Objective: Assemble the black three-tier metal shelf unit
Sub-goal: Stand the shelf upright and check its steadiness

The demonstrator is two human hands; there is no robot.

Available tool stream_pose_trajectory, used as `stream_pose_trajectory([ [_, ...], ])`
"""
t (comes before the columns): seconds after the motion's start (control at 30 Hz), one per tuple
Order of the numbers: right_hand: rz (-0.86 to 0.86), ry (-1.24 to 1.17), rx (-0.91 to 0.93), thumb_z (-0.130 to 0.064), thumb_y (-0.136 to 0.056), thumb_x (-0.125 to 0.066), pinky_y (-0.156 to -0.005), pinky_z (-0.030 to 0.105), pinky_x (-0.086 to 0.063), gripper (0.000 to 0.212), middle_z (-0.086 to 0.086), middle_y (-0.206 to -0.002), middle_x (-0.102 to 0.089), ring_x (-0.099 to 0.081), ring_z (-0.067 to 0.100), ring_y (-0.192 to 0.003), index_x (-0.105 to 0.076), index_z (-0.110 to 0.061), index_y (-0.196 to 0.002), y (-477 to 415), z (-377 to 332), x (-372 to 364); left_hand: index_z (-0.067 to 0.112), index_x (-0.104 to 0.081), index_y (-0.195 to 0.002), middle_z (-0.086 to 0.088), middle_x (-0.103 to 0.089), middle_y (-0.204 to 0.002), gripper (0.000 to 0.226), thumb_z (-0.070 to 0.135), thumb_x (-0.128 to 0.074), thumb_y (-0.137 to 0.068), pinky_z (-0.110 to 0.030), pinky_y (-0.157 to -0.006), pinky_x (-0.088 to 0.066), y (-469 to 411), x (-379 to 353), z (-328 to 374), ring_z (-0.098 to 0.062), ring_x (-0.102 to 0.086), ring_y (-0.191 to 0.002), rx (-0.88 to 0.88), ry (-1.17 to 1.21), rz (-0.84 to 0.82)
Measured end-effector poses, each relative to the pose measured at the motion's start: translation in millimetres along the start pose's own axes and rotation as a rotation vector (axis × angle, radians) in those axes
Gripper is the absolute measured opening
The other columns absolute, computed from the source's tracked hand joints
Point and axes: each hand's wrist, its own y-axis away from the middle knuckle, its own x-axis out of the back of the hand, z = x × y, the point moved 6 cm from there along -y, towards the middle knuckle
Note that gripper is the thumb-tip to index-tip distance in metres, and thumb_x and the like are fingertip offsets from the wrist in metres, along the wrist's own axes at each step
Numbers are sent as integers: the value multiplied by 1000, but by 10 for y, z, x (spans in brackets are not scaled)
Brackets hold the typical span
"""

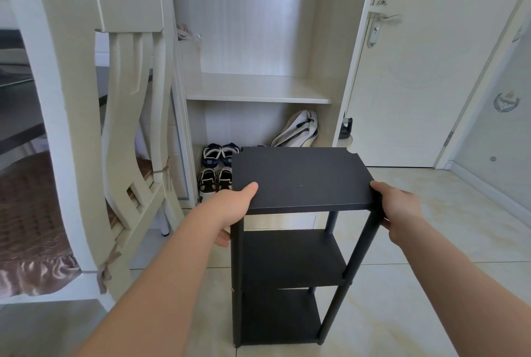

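The black shelf unit point(301, 178) stood upright on the pale tiled floor point(448, 241) before an open cabinet point(258, 89), beside a chair point(86, 126); left hand point(232, 210) and right hand point(399, 207) gripped its top tier's edges.

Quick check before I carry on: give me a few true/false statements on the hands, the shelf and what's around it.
1. Both hands hold the top board. True: the left hand and the right hand grip opposite edges of the top board.
2. The shelf unit lies on its side. False: the shelf unit is upright.
3. Shoes sit in the bottom of the cabinet behind it. True: the shoes are in the open cabinet.
4. The chair is on the right. False: the chair is on the left.
5. The middle board is missing. False: the middle board is fitted.
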Motion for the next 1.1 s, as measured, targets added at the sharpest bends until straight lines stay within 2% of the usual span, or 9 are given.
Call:
stream_pose_trajectory([
  [0.17, 19, -23, -2, -27, -91, -64, -77, 43, -41, 20, 6, -89, -48, -45, 26, -84, -52, -12, -85, 93, 63, 45, 14, -61, -120, -2, -66, -113, 58, 64, -52, -91, -39, -89, -54, -51, 38, 106, -23, -63, -99, -227, 208, 193],
  [0.27, -9, -24, -22, -22, -94, -63, -76, 41, -37, 26, 6, -88, -50, -45, 27, -85, -50, -1, -87, 122, 89, 124, 16, -60, -118, 9, -64, -104, 38, 45, -62, -94, -25, -77, -46, -8, 1, 189, -7, -60, -93, -384, 457, 289],
  [0.33, -94, -33, -61, -19, -96, -63, -77, 42, -44, 13, 7, -88, -57, -53, 28, -87, -58, -8, -90, 180, 101, 168, 16, -50, -133, 7, -60, -117, 50, 44, -64, -94, -22, -81, -45, -4, -26, 188, -11, -59, -105, -401, 577, 288],
  [0.43, -164, -22, -74, -22, -96, -62, -74, 39, -48, 9, 6, -88, -61, -58, 28, -86, -61, -14, -92, 238, 113, 211, 11, -32, -145, -8, -49, -138, 76, 59, -55, -92, -39, -96, -44, -103, -61, 98, -26, -51, -121, -234, 294, 295],
  [0.53, -128, -17, -22, -21, -97, -60, -87, 49, -51, 16, 8, -86, -56, -53, 26, -85, -57, -13, -84, 244, 114, 199, 9, -30, -142, -12, -51, -135, 72, 59, -51, -93, -44, -90, -52, -160, -89, 42, -32, -54, -116, -98, 205, 243],
  [0.7, -138, -43, 23, -19, -100, -56, -101, 61, -48, 15, 10, -86, -53, -48, 28, -84, -54, -10, -89, 313, 130, 45, 18, -49, -133, -5, -60, -126, 50, 48, -58, -94, -44, -99, -48, -211, -125, 126, -27, -57, -115, -301, 324, 293],
  [0.87, -348, -96, -44, -20, -100, -58, -75, 45, -53, 10, 8, -85, -63, -60, 27, -81, -62, -10, -101, 435, 203, -164, 29, -32, -155, 5, -38, -157, 66, 54, -51, -97, -47, -118, -30, -182, -250, 209, -22, -36, -144, -411, 312, 137],
  [1.0, -598, 43, -148, -26, -94, -64, -82, 51, -60, 18, 11, -94, -63, -66, 29, -85, -65, -11, -104, 530, 229, -216, 21, -45, -144, -1, -58, -135, 56, 54, -47, -99, -47, -107, -45, -10, -468, 278, -22, -59, -120, -333, 342, -40],
  [1.1, -374, 201, -90, -47, -87, -73, -82, 48, -61, 46, 16, -95, -68, -67, 31, -84, -65, -3, -97, 380, 150, -28, 21, -50, -130, -5, -69, -117, 44, 52, -49, -99, -45, -100, -52, 212, -793, 368, -20, -68, -105, -290, 441, -268],
])
